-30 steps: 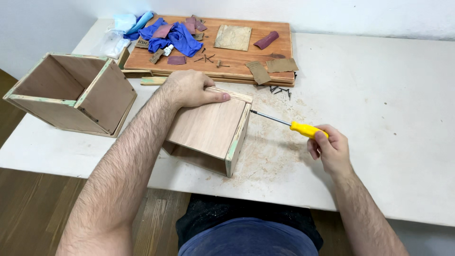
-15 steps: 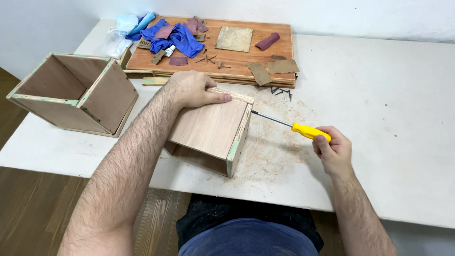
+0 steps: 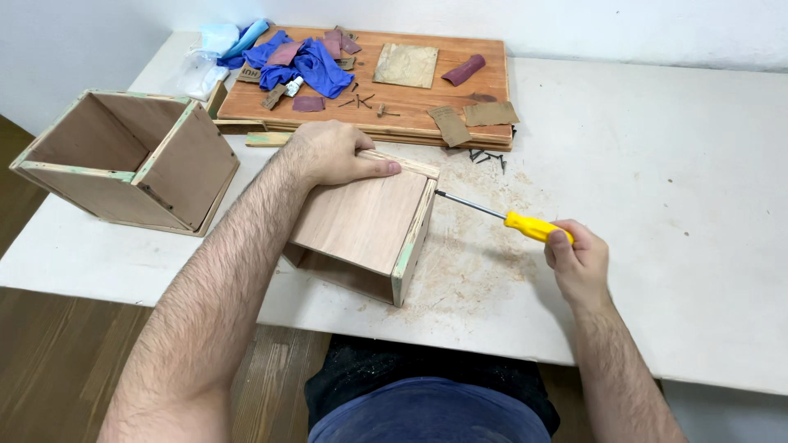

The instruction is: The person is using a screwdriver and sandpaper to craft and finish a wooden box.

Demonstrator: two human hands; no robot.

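A small plywood box [image 3: 365, 226] lies on its side near the front edge of the white table [image 3: 657, 205]. My left hand [image 3: 336, 154] rests on the box's far top edge, fingers pressing a thin wooden strip [image 3: 406, 164] there. My right hand [image 3: 579, 262] grips the yellow handle of a screwdriver [image 3: 513, 220]. Its metal shaft points left, with the tip against the box's right side panel near the top.
A larger open plywood box [image 3: 131, 160] stands at the left. A reddish wooden board [image 3: 410, 102] at the back carries blue cloth [image 3: 308, 61], sandpaper pieces and scraps. Loose dark screws [image 3: 486, 156] lie by its edge. Sawdust [image 3: 468, 271] covers the table beside the small box.
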